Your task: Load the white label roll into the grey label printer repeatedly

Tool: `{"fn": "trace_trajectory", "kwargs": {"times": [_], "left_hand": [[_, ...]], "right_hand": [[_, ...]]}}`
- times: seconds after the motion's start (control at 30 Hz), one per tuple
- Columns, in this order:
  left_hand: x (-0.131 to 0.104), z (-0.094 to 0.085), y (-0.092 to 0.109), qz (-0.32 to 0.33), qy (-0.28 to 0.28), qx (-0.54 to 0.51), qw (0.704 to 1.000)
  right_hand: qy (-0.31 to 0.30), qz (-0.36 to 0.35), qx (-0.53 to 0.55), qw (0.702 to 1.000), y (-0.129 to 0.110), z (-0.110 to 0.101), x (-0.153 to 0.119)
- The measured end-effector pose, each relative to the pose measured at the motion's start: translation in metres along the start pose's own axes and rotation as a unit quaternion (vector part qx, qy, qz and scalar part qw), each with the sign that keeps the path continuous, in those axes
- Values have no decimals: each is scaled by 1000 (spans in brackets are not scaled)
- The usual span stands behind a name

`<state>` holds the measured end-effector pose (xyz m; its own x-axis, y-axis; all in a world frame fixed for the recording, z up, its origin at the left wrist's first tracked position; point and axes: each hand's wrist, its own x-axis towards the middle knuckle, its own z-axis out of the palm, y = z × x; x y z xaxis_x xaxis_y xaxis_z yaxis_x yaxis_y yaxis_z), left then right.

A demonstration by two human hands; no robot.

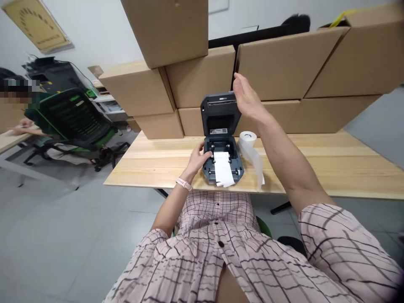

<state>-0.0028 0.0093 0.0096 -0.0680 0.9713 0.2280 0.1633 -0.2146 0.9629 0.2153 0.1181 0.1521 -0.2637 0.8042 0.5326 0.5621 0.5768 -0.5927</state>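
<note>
A dark grey label printer [206,174] stands on the wooden table with its lid [221,115] raised. Inside it a strip of white paper [223,170] runs out over the front edge. My left hand [198,160] rests against the printer's left side, thumb at the inner rim and fingers apart. At the lid's upper right edge is my right hand [246,97], fingers extended upward, its palm side against the lid. A white label roll [248,136] stands right of the printer, its loose strip [255,160] trailing to the table's front edge.
Cardboard boxes [271,63] are stacked along the back of the wooden table [151,164], one higher box [173,29] jutting forward above. On the left, a person [34,105] sits in a black and green chair [75,118] at another table.
</note>
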Motion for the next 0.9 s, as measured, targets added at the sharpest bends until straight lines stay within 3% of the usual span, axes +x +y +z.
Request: {"fn": "trace_trajectory", "kwargs": {"times": [0.07,0.13,0.17,0.2,0.27,0.33,0.37,0.43,0.57,0.73,0.83,0.9], "left_hand": [[-5,3,-3,-24,-21,-9,999],[-5,3,-3,-39,-33,-11,999],[-3,3,-3,-44,-37,-10,998],[-1,2,-4,-47,-40,-10,998],[4,1,-5,-58,-51,-10,997],[9,0,-7,-68,-61,-5,996],[11,0,-7,-75,-64,2,995],[13,-1,-9,-86,-68,20,994],[15,-4,-11,-74,-90,20,993],[16,-13,-15,-65,-137,-23,988],[15,-16,-16,-58,-158,-46,985],[13,-17,-16,-46,-159,-53,985]], "right_hand": [[52,-1,-7,999,-3,1,7],[130,-47,-6,990,-10,1,-4],[147,-79,-3,986,-14,1,-15],[125,-107,0,986,-17,2,-29],[-51,-133,-1,990,-18,5,-56],[-278,-113,-32,953,-12,12,-74],[-357,-96,-52,928,-7,16,-79],[-437,-73,-74,893,2,25,-80],[-505,-90,-41,858,15,41,-64],[-505,-92,91,854,19,38,-55],[-439,-56,228,867,29,6,-71],[-349,-1,288,892,47,-26,-95]]}}
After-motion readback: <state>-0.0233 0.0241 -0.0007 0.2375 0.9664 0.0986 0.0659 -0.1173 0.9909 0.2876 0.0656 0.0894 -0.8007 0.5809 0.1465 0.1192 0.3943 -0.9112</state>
